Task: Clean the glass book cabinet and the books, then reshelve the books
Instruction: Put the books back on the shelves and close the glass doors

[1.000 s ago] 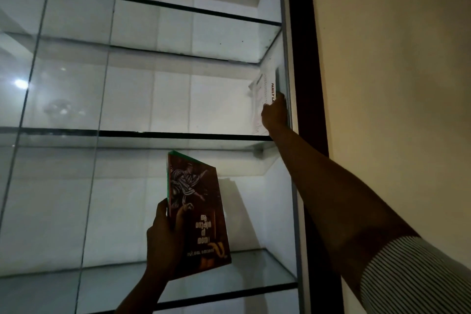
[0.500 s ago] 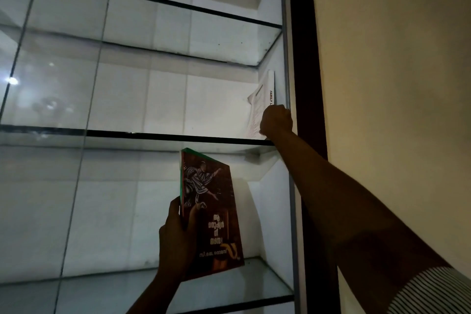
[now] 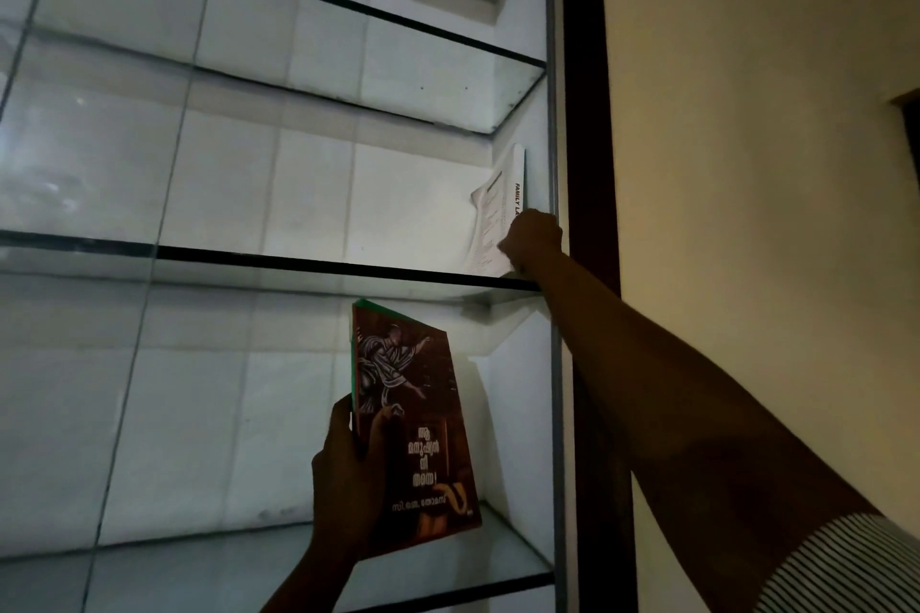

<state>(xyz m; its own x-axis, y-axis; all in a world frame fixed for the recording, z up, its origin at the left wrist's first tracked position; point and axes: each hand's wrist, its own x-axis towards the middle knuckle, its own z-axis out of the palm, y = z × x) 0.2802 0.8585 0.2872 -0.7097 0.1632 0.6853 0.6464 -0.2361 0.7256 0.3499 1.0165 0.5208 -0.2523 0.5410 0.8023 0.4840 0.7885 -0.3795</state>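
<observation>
The right hand [image 3: 532, 239], fingers curled, grips the lower spine of the white book [image 3: 502, 194], which stands upright at the shelf's [image 3: 298, 264] right end. Lower left, the left hand [image 3: 348, 483] clasps a red book [image 3: 418, 428] showing a robed figure.

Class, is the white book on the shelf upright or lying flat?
Upright: the white book stands on end on the shelf, spine outward, right hand gripping it.

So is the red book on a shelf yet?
No, the left hand grips the red book up in the air.
</observation>
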